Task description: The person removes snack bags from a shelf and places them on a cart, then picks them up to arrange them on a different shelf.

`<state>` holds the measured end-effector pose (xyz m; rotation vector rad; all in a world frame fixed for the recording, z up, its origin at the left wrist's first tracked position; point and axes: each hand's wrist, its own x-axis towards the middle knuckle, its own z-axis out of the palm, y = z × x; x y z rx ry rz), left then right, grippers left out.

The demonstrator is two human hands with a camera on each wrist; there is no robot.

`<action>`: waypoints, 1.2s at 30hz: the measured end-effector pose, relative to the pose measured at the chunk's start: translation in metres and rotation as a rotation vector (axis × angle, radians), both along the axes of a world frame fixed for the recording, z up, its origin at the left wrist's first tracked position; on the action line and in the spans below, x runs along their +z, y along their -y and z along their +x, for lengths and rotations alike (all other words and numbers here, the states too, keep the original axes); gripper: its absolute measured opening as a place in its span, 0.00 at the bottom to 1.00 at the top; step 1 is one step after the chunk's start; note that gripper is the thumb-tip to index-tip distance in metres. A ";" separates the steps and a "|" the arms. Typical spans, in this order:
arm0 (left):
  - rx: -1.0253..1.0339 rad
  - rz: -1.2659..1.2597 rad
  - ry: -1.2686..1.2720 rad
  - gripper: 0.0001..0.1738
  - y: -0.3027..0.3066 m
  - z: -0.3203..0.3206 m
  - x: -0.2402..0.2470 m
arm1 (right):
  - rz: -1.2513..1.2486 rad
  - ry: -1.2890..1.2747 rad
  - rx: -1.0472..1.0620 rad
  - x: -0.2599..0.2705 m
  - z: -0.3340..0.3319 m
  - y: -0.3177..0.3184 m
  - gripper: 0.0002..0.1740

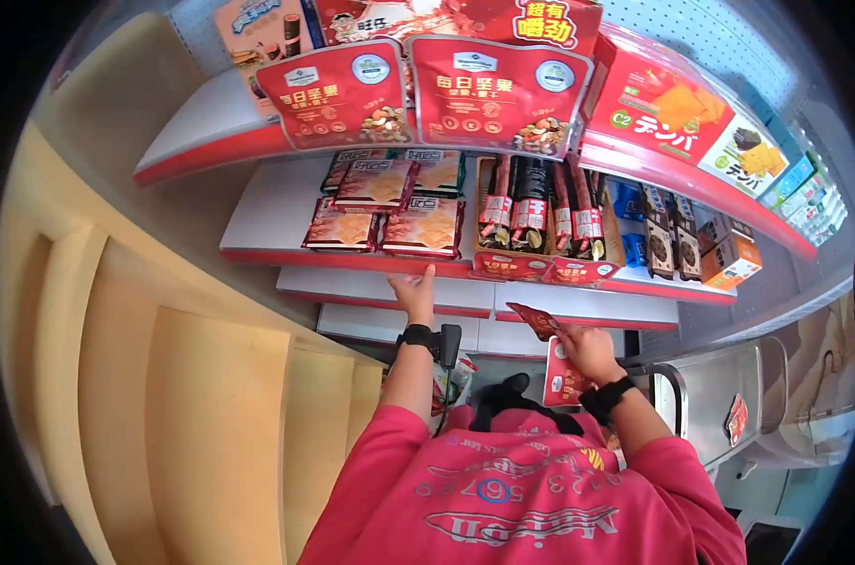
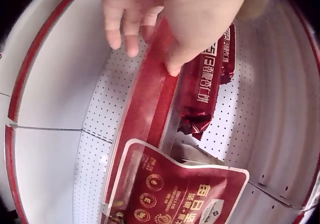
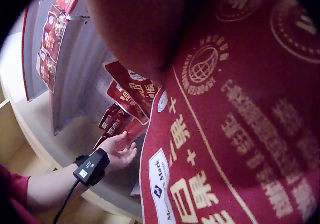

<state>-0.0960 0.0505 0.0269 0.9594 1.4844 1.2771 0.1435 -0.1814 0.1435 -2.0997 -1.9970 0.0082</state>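
My left hand (image 1: 414, 296) is at the front edge of the middle shelf, its fingers loosely extended and the thumb at the red edge strip (image 2: 162, 99). Just behind it lie dark red biscuit packs (image 2: 200, 91), in front of another pack with lighter biscuits printed on it (image 1: 341, 226). My right hand (image 1: 592, 354) grips red promotional cards with gold lettering, one of them tilted toward the shelf (image 1: 536, 320) and another hanging lower (image 1: 563, 375). In the right wrist view, a card (image 3: 230, 114) fills the right side, hiding most of the fingers.
Matching red cards (image 1: 498, 94) hang along the upper shelf edge. Boxes of long dark snack sticks (image 1: 531, 212) stand right of the biscuits, with tall cookie packs (image 1: 672, 231) beyond. A metal cart (image 1: 719, 386) at right carries another red card (image 1: 736, 419). Wooden shelving (image 1: 215, 424) stands at left.
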 end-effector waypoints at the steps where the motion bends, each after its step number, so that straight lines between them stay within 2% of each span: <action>1: -0.012 -0.002 0.003 0.56 -0.001 0.002 -0.004 | 0.007 -0.010 -0.001 0.001 0.000 0.001 0.13; 3: 0.056 0.029 -0.007 0.59 -0.004 0.004 -0.013 | -0.007 0.002 -0.014 0.004 -0.002 0.003 0.13; 4: 0.044 0.030 -0.003 0.59 0.001 0.005 0.001 | -0.016 0.012 -0.014 0.005 -0.002 0.003 0.13; 6: -0.048 -0.018 0.183 0.62 0.012 0.001 0.026 | -0.029 -0.012 -0.027 0.004 0.001 0.006 0.12; 7: -0.044 -0.011 0.155 0.63 0.006 0.001 0.014 | -0.013 -0.023 -0.031 0.005 0.001 0.006 0.12; 11: -0.035 0.043 0.120 0.62 0.007 0.002 0.013 | -0.022 -0.034 -0.050 0.003 0.001 0.008 0.12; 13: -0.053 -0.068 0.216 0.61 0.005 0.005 0.017 | -0.024 -0.030 -0.048 0.002 0.002 0.010 0.12; 17: -0.031 -0.082 0.305 0.61 0.002 0.009 0.018 | -0.004 -0.031 -0.044 -0.003 0.005 0.012 0.13; 20: 0.002 -0.071 0.256 0.59 0.005 0.006 0.017 | 0.000 -0.042 -0.065 -0.004 0.006 0.013 0.13; 22: -0.048 -0.144 0.199 0.47 0.021 -0.001 0.029 | 0.025 -0.052 -0.081 -0.004 0.007 0.016 0.14; 24: -0.002 0.142 -0.238 0.31 0.020 -0.008 -0.026 | -0.016 -0.032 -0.092 -0.009 0.012 0.019 0.14; 25: -0.114 0.179 -0.319 0.22 0.040 -0.004 0.010 | -0.023 -0.051 -0.105 -0.004 0.011 0.021 0.14; 26: -0.140 0.180 -0.313 0.22 0.051 0.005 0.034 | -0.017 -0.076 -0.111 -0.006 0.012 0.023 0.13; 28: -0.239 0.763 -0.752 0.24 0.069 0.020 0.069 | -0.023 -0.077 -0.123 -0.011 0.015 0.026 0.13; 31: -0.400 0.858 -0.883 0.27 0.080 0.049 0.123 | -0.034 -0.084 -0.148 -0.012 0.014 0.027 0.13; 32: -0.435 0.914 -1.018 0.28 0.082 0.059 0.132 | -0.031 -0.083 -0.154 -0.012 0.013 0.028 0.12; 33: -0.468 0.970 -1.155 0.30 0.082 0.066 0.135 | -0.019 -0.088 -0.152 -0.014 0.013 0.028 0.12; 36: -0.470 0.935 -1.204 0.31 0.078 0.074 0.123 | -0.017 -0.128 -0.181 -0.017 0.013 0.035 0.12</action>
